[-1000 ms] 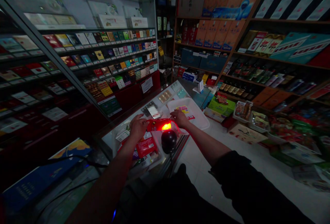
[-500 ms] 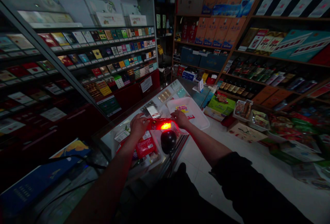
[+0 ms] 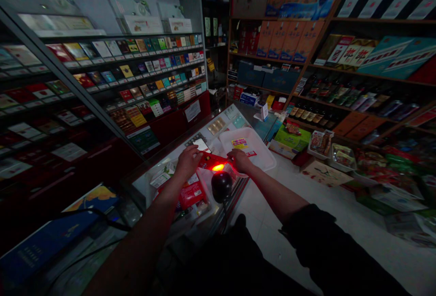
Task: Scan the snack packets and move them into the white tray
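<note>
Between my two hands is a long red packet [image 3: 210,160], held at both ends. My left hand [image 3: 188,162] pinches its left end and my right hand [image 3: 239,161] grips its right end. A black round barcode scanner [image 3: 221,187] stands just in front of it and throws a bright red glow onto the packet. Under my left forearm sits a white tray [image 3: 210,205] with red packets [image 3: 191,194] and other small goods in it. Beyond my right hand is a second white tray [image 3: 267,155], holding a yellow-and-pink packet [image 3: 240,143] and a red-and-white one.
The trays rest on a glass counter [image 3: 184,146], with a phone [image 3: 202,145] lying behind the packet. Cigarette shelves [image 3: 136,66] rise at the left. Boxes and bottles fill wooden shelves [image 3: 318,66] at the right. A dark blue box [image 3: 44,237] lies at lower left.
The red packet has tilted so its face shows more, its left end raised a little. My left hand has shifted slightly up and right. The scanner's glow stays on the packet.
</note>
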A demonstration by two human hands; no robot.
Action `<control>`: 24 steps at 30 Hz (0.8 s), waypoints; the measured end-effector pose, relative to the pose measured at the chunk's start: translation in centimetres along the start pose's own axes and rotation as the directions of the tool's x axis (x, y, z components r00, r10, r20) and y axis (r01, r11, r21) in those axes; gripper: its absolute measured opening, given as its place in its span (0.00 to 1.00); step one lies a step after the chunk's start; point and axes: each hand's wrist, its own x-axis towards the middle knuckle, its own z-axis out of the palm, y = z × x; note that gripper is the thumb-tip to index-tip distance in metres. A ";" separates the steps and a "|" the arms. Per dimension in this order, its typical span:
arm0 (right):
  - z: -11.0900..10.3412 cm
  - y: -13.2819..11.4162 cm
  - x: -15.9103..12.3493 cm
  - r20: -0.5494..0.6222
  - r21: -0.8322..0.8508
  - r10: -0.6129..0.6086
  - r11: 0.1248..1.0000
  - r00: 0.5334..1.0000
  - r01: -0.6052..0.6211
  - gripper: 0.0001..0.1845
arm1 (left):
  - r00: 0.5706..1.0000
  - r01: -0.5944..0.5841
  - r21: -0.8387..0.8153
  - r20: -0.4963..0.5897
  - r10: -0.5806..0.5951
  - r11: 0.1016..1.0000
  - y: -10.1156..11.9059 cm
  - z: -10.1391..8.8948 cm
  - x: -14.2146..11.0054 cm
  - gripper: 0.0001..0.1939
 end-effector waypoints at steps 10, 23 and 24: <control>0.0 -0.1 -0.5 -0.034 0.183 0.012 0.983 0.999 -0.005 0.06 | 0.996 -0.088 -0.044 0.024 0.089 0.995 3.1 0.5 1.8 0.12; 0.9 0.9 -1.5 -0.095 0.610 0.146 0.790 0.985 -0.058 0.10 | 0.889 0.447 -0.631 0.238 -0.390 0.634 2.2 3.0 -0.7 0.29; 0.8 0.8 -1.6 -0.090 0.625 0.136 0.779 0.987 -0.050 0.11 | 0.883 0.458 -0.660 0.257 -0.393 0.596 2.5 3.0 -0.8 0.29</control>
